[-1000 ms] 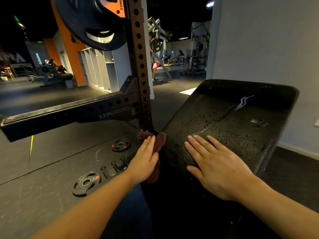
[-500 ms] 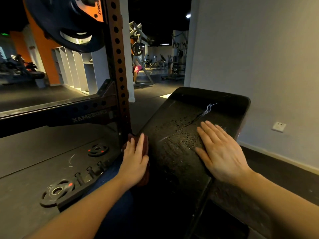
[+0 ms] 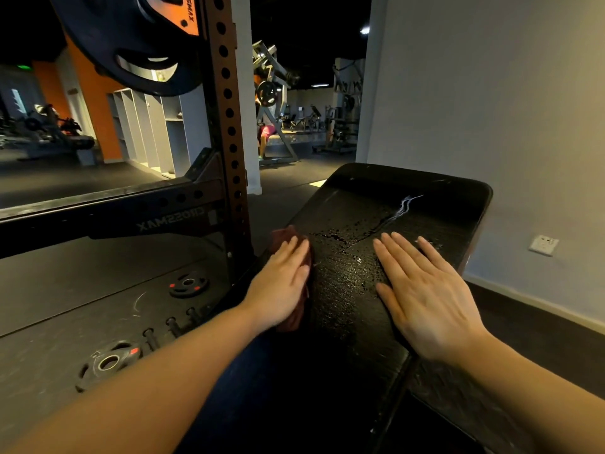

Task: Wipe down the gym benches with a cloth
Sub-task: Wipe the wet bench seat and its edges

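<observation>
Item one: the bench (image 3: 376, 204), a black inclined pad tilted up away from me, its surface beaded with wet droplets and marked by a pale scratch near the top. Item two: the cloth (image 3: 288, 235), dark red, which lay against the pad's left edge, mostly covered. Item three: my left hand (image 3: 281, 283), which pressed flat on the cloth with fingers straight and together, not curled round it. Item four: my right hand (image 3: 425, 296), which rested palm down on the pad's right half, fingers straight and slightly spread, holding nothing; the two hands were well apart with wet pad between them. Item five: the rack (image 3: 226, 126), a brown perforated upright just left of the bench, with a black crossbeam running left that read CROSSMAX in mirror image. Item six: a big plate (image 3: 137, 44) mounted high on the rack. Item seven: two small plates (image 3: 188, 284) on the floor base at left, beside a row of pegs. Item eight: a socket (image 3: 543, 244) on the grey wall at right.
</observation>
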`<action>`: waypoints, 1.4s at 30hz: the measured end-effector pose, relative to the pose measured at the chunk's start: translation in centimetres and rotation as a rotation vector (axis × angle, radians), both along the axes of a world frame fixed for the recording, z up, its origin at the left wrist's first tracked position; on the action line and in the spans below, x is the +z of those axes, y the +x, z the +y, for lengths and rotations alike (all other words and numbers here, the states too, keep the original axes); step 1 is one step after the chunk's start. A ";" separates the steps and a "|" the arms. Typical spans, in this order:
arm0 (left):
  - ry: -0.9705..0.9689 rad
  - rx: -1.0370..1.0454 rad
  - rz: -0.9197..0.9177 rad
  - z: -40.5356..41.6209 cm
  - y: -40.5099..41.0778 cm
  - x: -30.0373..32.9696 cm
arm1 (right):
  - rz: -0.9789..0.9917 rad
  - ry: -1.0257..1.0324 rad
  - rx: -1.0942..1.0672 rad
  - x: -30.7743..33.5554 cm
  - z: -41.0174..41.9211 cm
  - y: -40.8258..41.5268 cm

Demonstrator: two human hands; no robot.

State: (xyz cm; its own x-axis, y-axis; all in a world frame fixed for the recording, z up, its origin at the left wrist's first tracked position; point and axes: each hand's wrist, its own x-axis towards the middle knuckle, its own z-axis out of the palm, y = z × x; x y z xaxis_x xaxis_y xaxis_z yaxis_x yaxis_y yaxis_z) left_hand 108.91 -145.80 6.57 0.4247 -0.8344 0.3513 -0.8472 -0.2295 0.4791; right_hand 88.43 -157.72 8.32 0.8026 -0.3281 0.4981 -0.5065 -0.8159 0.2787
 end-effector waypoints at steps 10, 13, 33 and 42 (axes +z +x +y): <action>-0.001 -0.124 -0.119 0.8 0.6 0.1 | 0.050 -0.022 -0.002 0.2 0.1 0.1; -0.021 -0.183 -0.131 1.7 -1.4 -0.6 | 0.036 -0.023 -0.009 0.1 0.0 0.2; -0.006 -0.486 -0.206 1.4 -3.2 -0.7 | 0.012 0.025 0.035 0.3 0.4 0.1; -0.076 -0.303 -0.163 2.0 -9.4 -2.3 | -0.085 0.055 0.053 0.2 1.1 -0.5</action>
